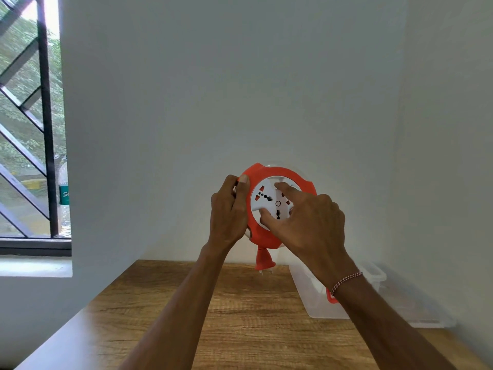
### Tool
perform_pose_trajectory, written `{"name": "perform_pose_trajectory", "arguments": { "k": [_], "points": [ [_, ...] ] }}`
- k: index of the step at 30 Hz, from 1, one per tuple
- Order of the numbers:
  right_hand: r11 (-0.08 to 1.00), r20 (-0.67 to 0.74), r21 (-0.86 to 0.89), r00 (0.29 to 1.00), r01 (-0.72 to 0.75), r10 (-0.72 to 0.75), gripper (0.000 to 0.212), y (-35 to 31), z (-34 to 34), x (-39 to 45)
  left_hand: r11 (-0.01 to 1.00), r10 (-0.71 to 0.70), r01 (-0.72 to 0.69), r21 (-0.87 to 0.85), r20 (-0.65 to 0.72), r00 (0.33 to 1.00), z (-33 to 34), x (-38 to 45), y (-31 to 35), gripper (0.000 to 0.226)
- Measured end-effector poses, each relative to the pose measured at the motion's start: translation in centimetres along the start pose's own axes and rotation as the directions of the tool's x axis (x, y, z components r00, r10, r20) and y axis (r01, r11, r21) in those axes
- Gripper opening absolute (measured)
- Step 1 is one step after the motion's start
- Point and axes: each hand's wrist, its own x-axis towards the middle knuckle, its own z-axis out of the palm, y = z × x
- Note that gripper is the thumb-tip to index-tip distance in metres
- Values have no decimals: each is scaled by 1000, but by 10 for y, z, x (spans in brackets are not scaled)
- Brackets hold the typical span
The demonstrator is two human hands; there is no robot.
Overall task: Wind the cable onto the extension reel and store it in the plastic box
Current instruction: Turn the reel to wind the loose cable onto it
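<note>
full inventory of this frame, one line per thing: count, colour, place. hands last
extension reel: 1, orange ring with white socket hub, held up in front of the wall, above the table's far edge
plug: 1, orange, hanging just below the reel
plastic box: 1, clear, on the table at right by the wall; an orange part shows at its side
table: 1, brown wood grain, below the hands
bottle: 1, clear with green label, on the window sill at left
window grille: 1, black, far left
bracelet: 1, red and white, right wrist
left hand: 1, grips the reel's left rim
right hand: 1, fingers on the white hub
</note>
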Motion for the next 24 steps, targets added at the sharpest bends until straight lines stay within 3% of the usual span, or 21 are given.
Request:
{"name": "perform_pose_trajectory", "arguments": {
  "k": [8,11,14,16,18,21,22,24],
  "points": [
    [998,-19,7,998,67,-67,69,3,4,2,1000,-7,7,-9,-11,1000,-3,2,0,25],
    [993,-163,-37,980,111,-116,62,12,-4,11,999,-36,36,-24,-12,999,-6,4,1,19],
    [998,-262,10,963,-56,56,66,22,-7,20,996,-71,70,-58,-9,997,-7,4,3,15],
    [965,-144,152,961,-213,235,74,31,-4,22,991,-110,108,-84,-23,994,-6,3,3,19],
    [808,135,438,917,-395,375,81,35,-3,18,982,-150,146,-119,-28,988,-4,1,3,26],
    [278,543,726,773,-629,328,69,34,-1,6,967,-197,193,-167,-3,980,3,-3,4,34],
    [153,591,747,752,-647,293,60,34,3,1,964,-204,202,-173,10,979,6,-5,4,34],
    [18,597,774,738,-633,314,55,32,9,-6,962,-209,212,-173,34,977,12,-10,6,34]
  ]
}}
